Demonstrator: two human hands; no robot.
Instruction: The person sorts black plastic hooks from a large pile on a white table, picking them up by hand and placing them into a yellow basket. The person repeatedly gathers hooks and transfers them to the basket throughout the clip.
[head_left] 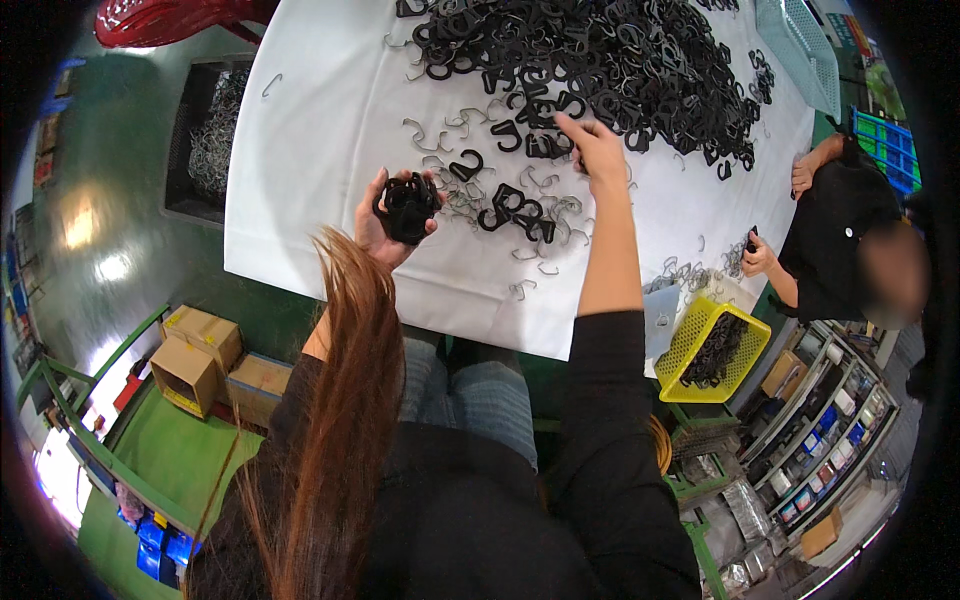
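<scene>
A bunch of black plastic hooks [408, 210] rests in my left hand [372, 228], the fingers curled around it above the near part of the white table. My right hand [600, 155] reaches to the near edge of a big heap of black hooks [600, 60]. Its fingers are closed at a few hooks [547, 143]; what lies between them is mostly hidden. Bent metal wire hooks [465, 205] are scattered between my hands. Among them lie several loose black hooks [515, 208].
White cloth [300, 180] covers the table. At right, a person [835, 215] holds a small black piece near a yellow basket [715, 350] of black parts. A black crate [208, 140] of wire pieces stands left; a light-blue basket [797, 50] sits far right. Cardboard boxes [200, 350] stand lower left.
</scene>
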